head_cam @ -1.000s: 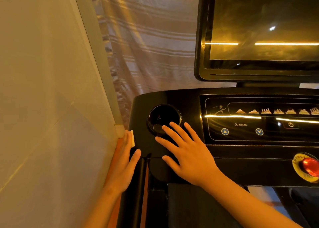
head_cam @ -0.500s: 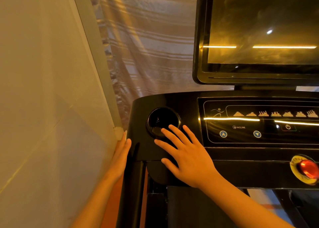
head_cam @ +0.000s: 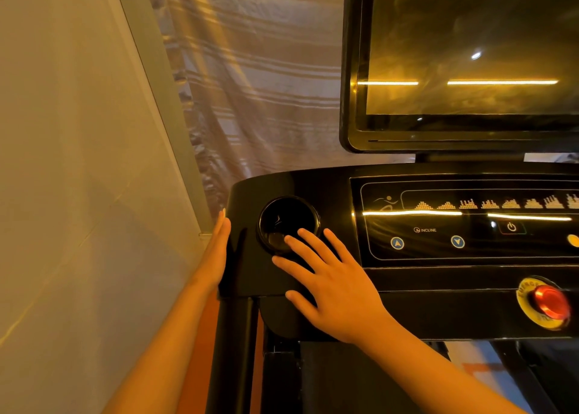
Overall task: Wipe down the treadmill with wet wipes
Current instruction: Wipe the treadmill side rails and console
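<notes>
The black treadmill console point(head_cam: 313, 184) fills the middle and right of the head view. My left hand point(head_cam: 217, 250) lies flat with straight fingers against the console's left side wall. No wet wipe shows; anything under that palm is hidden. My right hand point(head_cam: 329, 282) rests on the console top with fingers spread. Its fingertips reach the rim of the round cup holder point(head_cam: 288, 224). Nothing is held in it.
A wall point(head_cam: 78, 194) stands close on the left, and a striped curtain point(head_cam: 250, 84) hangs behind. The dark screen point(head_cam: 470, 53) rises above the control panel point(head_cam: 470, 222). A red emergency button point(head_cam: 546, 300) sits at the lower right. A black upright post point(head_cam: 232, 351) runs down below my left hand.
My left hand has slid forward along the console's left side. The white wipe seen at its fingers a second ago is out of sight. My right hand has stayed put.
</notes>
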`<action>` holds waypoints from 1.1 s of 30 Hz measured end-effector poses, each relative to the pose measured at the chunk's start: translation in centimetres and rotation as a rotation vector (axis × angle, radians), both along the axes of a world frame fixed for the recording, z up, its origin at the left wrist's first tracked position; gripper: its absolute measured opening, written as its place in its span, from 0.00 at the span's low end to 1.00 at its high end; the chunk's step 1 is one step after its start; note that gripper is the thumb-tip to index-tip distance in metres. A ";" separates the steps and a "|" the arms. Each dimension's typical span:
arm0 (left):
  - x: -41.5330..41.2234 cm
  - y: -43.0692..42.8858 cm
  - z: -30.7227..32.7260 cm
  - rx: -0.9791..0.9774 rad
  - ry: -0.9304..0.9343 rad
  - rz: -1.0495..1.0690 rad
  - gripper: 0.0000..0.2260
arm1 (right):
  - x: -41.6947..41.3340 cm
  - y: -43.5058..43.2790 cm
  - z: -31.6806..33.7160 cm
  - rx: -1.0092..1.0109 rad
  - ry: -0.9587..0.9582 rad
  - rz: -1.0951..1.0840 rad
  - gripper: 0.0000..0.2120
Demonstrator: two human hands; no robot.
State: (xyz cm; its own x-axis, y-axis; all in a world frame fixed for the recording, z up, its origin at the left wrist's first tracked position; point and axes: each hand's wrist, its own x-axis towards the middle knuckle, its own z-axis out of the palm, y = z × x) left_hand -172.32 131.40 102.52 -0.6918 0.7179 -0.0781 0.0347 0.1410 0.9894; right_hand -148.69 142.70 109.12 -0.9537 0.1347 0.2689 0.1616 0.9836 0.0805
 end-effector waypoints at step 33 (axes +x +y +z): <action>0.2 2.5 4.1 -0.035 0.328 -0.019 0.38 | -0.1 0.1 -0.1 0.002 0.024 0.006 0.25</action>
